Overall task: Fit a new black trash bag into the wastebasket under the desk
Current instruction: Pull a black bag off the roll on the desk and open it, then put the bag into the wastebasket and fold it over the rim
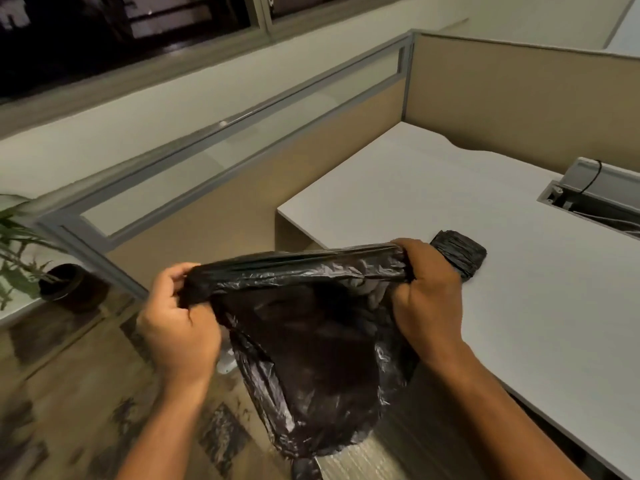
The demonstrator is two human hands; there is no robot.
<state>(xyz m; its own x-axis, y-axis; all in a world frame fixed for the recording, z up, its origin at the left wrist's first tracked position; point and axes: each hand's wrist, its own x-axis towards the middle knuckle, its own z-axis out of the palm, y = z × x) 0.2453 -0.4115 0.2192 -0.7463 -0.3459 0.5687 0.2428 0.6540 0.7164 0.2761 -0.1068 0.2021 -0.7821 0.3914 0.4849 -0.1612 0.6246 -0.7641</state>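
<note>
Stretching the trash bag open

My left hand (178, 327) and right hand (427, 299) are each pinching the black trash bag's (311, 358) rim, pulling it taut between them; the bag roll (459, 252) is lying on the worktop (433, 188) just beyond my right hand.

Potted plant (20, 251) far left; cable tray (595, 192) in desktop; window (104, 29) above

White desk (433, 202) sat to my right, tan cubicle partitions (502, 98) with a glass strip behind it. Dark window (104, 29) above, potted plant (34, 271) at left, wood-look floor (69, 393) below me. Light was dim.
</note>
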